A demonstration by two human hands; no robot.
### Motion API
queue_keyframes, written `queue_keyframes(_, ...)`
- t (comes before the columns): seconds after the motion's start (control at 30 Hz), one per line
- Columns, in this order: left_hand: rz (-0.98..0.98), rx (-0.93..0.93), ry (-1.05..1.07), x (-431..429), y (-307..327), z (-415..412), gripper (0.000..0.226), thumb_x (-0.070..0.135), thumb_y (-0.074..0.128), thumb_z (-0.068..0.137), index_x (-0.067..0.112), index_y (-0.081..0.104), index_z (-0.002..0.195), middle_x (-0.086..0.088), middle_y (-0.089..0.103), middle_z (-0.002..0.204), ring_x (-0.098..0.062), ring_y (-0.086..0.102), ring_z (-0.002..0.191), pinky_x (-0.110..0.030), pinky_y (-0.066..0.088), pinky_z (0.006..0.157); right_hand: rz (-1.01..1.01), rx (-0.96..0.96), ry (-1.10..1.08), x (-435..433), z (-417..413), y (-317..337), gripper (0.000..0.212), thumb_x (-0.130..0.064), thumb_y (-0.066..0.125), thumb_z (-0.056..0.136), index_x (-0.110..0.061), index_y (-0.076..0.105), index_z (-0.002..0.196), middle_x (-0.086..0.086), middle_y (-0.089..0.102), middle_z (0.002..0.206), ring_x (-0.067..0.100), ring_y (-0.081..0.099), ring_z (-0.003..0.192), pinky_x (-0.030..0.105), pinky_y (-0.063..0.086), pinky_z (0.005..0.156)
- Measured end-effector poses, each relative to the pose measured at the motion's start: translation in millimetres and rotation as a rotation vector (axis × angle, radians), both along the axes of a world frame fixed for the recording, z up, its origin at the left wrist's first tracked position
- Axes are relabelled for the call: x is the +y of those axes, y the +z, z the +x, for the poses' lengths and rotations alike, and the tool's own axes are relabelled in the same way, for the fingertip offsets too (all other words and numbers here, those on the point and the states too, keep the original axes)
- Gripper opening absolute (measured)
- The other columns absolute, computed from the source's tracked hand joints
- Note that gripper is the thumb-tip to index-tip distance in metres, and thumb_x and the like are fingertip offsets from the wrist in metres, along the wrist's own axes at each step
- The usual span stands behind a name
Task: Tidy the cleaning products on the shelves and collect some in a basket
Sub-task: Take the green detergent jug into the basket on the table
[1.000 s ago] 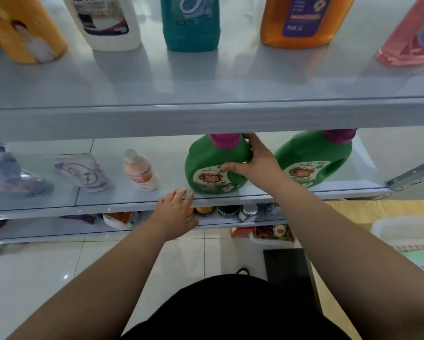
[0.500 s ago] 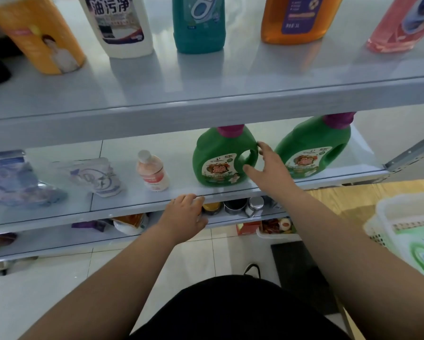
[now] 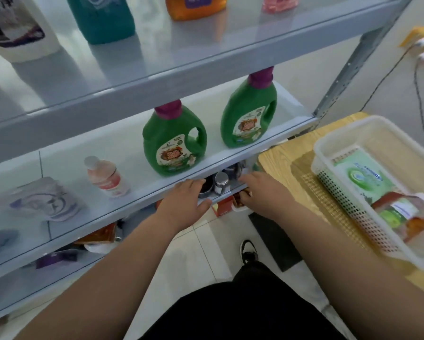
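Green jug (image 3: 174, 143) stands on the shelf (image 3: 66, 155) above left hand (image 3: 184, 204), right hand (image 3: 262, 192); both grips loose, empty.

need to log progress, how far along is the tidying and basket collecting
Done: the basket holds a green wipes pack and another packet; two green bottles stand upright. In hand: nothing; left hand and right hand are at the shelf edge. Left, probably: the pouch lying flat.

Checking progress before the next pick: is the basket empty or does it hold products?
Not empty. The basket holds a green pack and a bottle lying on its side.
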State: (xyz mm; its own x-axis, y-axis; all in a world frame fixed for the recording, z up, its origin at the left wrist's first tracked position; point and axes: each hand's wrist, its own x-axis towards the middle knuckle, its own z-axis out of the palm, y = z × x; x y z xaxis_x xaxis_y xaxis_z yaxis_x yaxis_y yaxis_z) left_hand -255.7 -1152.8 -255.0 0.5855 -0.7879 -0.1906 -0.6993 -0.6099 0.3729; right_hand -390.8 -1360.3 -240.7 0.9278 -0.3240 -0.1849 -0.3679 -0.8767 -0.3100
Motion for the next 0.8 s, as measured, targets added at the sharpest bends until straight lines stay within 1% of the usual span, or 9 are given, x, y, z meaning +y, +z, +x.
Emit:
queue_keyframes(0.1,-0.062,0.060,0.021,-29,11,-2,0.061,0.045,0.056,0.098,0.020,0.039,0.152,-0.007,0.049,0.148,-0.027,0.046,0.135,-0.043,0.041,0.111,0.001,0.015,-0.006,-16,-12,-1,0.039,-0.033,0.057,0.097,-0.023,0.060,0.135,0.003,0.062,0.130,0.024,0.055,0.121,0.037,0.049,0.094)
queue_keyframes(0.27,-0.222,0.111,0.167,-91,36,12,0.068,0.041,0.063,0.096,0.024,0.032,0.154,-0.005,0.042,0.153,-0.025,0.045,0.137,-0.045,0.043,0.112,0.010,0.031,0.033,-59,-8,2,0.036,-0.035,0.056,0.098,-0.023,0.061,0.132,0.002,0.062,0.125,0.024,0.056,0.118,0.038,0.053,0.089)
queue_keyframes(0.37,-0.306,0.132,0.272,-132,47,28,0.081,0.039,0.070,0.091,0.026,0.024,0.157,-0.006,0.036,0.155,-0.026,0.044,0.138,-0.039,0.039,0.112,0.028,0.020,0.074,-83,2,5,0.039,-0.035,0.055,0.098,-0.021,0.061,0.134,0.004,0.061,0.124,0.024,0.056,0.116,0.040,0.053,0.089)
queue_keyframes(0.5,-0.332,0.146,0.419,-181,56,51,0.106,0.042,0.081,0.082,0.034,0.009,0.159,-0.009,0.024,0.163,-0.032,0.041,0.143,-0.047,0.037,0.116,0.036,-0.014,0.118,-117,14,6,0.038,-0.034,0.058,0.097,-0.020,0.062,0.133,0.004,0.063,0.123,0.023,0.058,0.114,0.035,0.053,0.084)
queue_keyframes(0.57,-0.336,0.190,0.470,-201,58,61,0.117,0.041,0.087,0.076,0.036,0.005,0.160,-0.009,0.022,0.165,-0.030,0.039,0.145,-0.045,0.036,0.116,0.050,-0.019,0.148,-132,17,8,0.038,-0.035,0.059,0.097,-0.020,0.062,0.132,0.004,0.063,0.124,0.024,0.059,0.114,0.037,0.056,0.084)
queue_keyframes(0.6,-0.339,0.211,0.487,-209,57,65,0.120,0.041,0.089,0.073,0.036,0.007,0.160,-0.008,0.023,0.165,-0.028,0.038,0.145,-0.042,0.035,0.115,0.055,-0.018,0.165,-140,18,9,0.038,-0.035,0.058,0.097,-0.020,0.062,0.131,0.004,0.063,0.123,0.025,0.060,0.113,0.038,0.056,0.084)
queue_keyframes(0.67,-0.359,0.241,0.495,-221,55,72,0.116,0.039,0.093,0.068,0.032,0.019,0.157,-0.005,0.033,0.159,-0.025,0.042,0.140,-0.037,0.037,0.110,0.070,-0.025,0.192,-153,20,10,0.035,-0.034,0.058,0.097,-0.020,0.064,0.128,0.006,0.064,0.119,0.026,0.061,0.110,0.040,0.056,0.085)
queue_keyframes(0.73,-0.397,0.253,0.503,-228,51,76,0.102,0.036,0.094,0.067,0.032,0.030,0.146,-0.001,0.047,0.145,-0.025,0.051,0.128,-0.036,0.043,0.104,0.080,-0.029,0.211,-163,20,10,0.034,-0.034,0.059,0.097,-0.019,0.064,0.127,0.007,0.064,0.119,0.027,0.060,0.110,0.041,0.056,0.087)
queue_keyframes(0.8,-0.419,0.232,0.515,-231,47,75,0.087,0.033,0.092,0.070,0.033,0.032,0.133,0.005,0.052,0.127,-0.022,0.057,0.114,-0.036,0.049,0.095,0.086,-0.022,0.222,-173,20,9,0.035,-0.034,0.058,0.097,-0.019,0.063,0.129,0.006,0.063,0.120,0.026,0.059,0.113,0.042,0.055,0.089)
